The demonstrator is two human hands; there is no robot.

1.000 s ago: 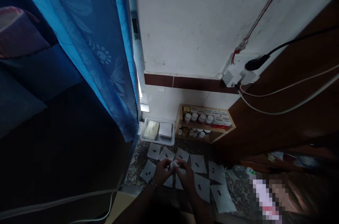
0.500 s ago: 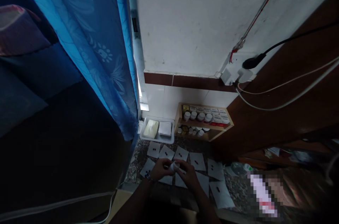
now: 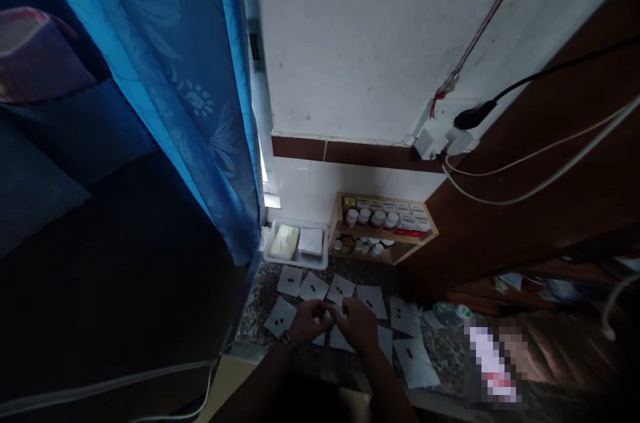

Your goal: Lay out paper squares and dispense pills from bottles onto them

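Observation:
Over the granite counter my left hand (image 3: 306, 323) is closed, its fingers around a small white bottle (image 3: 327, 318) that is mostly hidden. My right hand (image 3: 360, 324) curls in from the other side, with its fingertips at the bottle's upper end. Beneath and around the hands lie several white paper squares, among them one at the left (image 3: 281, 318) and one at the right (image 3: 416, 362). Small dark red pills (image 3: 313, 288) rest on those whose tops show. The squares nearest me are partly covered by my hands and forearms.
Behind the papers stands a clear plastic tray (image 3: 296, 262) holding a yellowish packet and a white paper stack. Beside it is a wooden shelf (image 3: 431, 236) with boxes and white bottles. A plastic bottle (image 3: 447, 313) lies at the right. A blue curtain (image 3: 200, 103) hangs left.
My right hand has risen slightly and its fingers have curled closer over the bottle's top. The white bottle shows less than before. The papers and pills have not moved.

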